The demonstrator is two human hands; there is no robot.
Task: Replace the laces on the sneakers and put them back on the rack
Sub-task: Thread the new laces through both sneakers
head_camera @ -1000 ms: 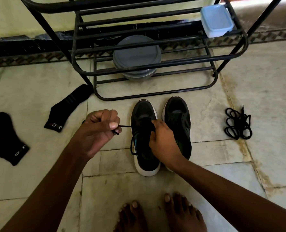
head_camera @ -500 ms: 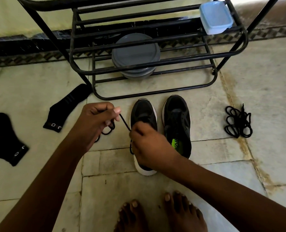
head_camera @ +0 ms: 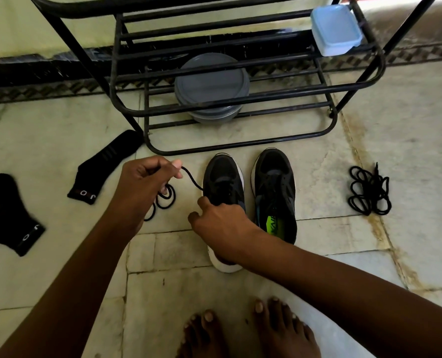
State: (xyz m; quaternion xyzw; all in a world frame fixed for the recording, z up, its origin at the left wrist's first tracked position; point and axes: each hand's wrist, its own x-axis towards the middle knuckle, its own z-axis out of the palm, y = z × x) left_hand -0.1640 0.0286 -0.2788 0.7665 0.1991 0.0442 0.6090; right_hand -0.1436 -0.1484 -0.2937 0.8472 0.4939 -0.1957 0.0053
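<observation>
Sneaker [head_camera: 275, 187] with blurred green insole print [head_camera: 273, 224]

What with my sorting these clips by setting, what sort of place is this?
Most likely a home entryway or hallway: a black metal shoe rack stands on a stone-tiled floor, sneakers and socks lie close by it, and the person's feet are bare.

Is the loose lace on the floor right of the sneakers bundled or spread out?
Bundled: the black lace lies in a bunch of overlapping loops, apart from the right sneaker.
</observation>
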